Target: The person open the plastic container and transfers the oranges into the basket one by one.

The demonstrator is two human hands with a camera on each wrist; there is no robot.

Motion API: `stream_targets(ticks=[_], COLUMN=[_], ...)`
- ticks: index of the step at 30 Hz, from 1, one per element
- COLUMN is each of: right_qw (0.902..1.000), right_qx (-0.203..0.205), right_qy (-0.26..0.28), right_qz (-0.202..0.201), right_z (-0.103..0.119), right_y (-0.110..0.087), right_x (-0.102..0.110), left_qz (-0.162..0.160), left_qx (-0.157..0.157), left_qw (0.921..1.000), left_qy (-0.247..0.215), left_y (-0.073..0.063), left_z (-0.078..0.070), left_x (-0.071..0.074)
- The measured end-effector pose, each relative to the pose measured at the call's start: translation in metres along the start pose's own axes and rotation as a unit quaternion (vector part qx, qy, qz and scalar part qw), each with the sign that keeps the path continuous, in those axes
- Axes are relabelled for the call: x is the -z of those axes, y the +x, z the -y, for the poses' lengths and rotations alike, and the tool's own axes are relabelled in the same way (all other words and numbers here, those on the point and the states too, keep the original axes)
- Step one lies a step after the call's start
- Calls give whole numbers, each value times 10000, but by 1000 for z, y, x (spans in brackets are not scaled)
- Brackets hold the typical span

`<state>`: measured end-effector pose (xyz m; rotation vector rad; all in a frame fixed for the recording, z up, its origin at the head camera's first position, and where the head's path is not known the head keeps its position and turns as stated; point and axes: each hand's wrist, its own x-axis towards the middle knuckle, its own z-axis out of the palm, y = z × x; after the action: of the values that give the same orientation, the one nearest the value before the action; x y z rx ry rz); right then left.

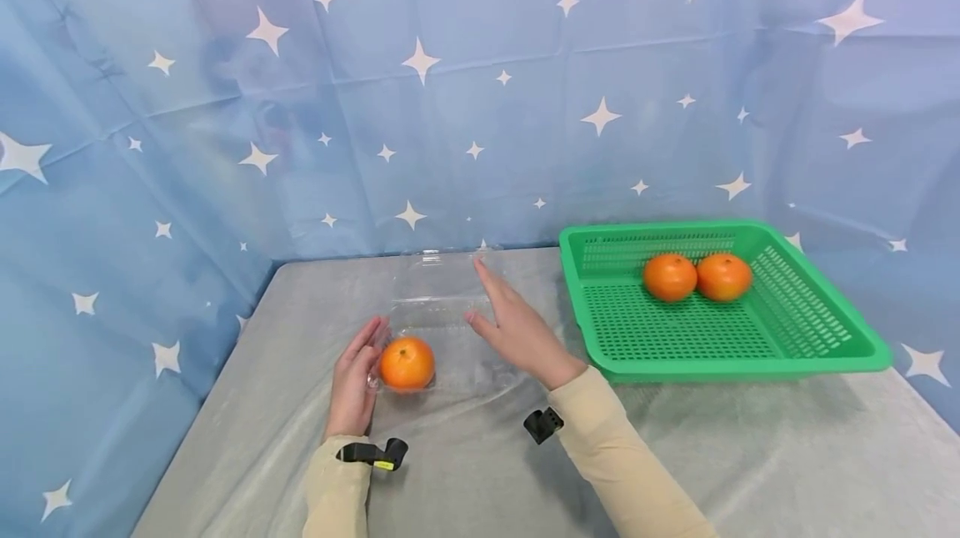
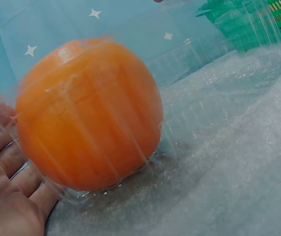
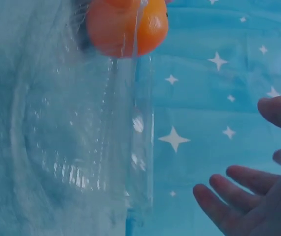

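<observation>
A clear plastic clamshell box lies on the grey cloth with its lid raised at the far side. One orange sits in the left part of the box, and it looks large through the plastic in the left wrist view. My left hand rests against the box's left wall, its fingers extended along the outside. Over the right part of the box, my right hand is raised with its fingers spread and nothing held.
To the right stands a green plastic basket with slotted walls. Two oranges, the left one and the right one, touch each other inside it. A blue curtain with white stars hangs behind the table.
</observation>
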<state>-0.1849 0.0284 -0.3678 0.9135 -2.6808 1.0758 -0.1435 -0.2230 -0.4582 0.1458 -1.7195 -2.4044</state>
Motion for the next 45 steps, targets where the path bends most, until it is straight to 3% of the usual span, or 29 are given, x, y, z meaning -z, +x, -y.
stream_targets(ticks=[4, 17, 25, 35, 45], right_qw=[9996, 9968, 9941, 9912, 9914], right_qx=[-177, -153, -192, -53, -117], right_qy=[159, 454, 877, 1238, 1240], right_qz=[-171, -645, -601, -458, -396], right_z=[-1, -1, 5, 6, 1], right_y=[0, 1, 8, 8, 7], right_x=[-6, -28, -40, -56, -64], left_qz=[39, -47, -84, -238, -240], left_qx=[-96, -86, -153, -8, 3], left_qw=[9999, 9999, 9998, 9993, 9993], left_qy=[-63, -25, 15, 297, 293], left_y=[3, 4, 5, 3, 3], left_z=[0, -1, 0, 3, 3], left_x=[-4, -7, 0, 1, -2])
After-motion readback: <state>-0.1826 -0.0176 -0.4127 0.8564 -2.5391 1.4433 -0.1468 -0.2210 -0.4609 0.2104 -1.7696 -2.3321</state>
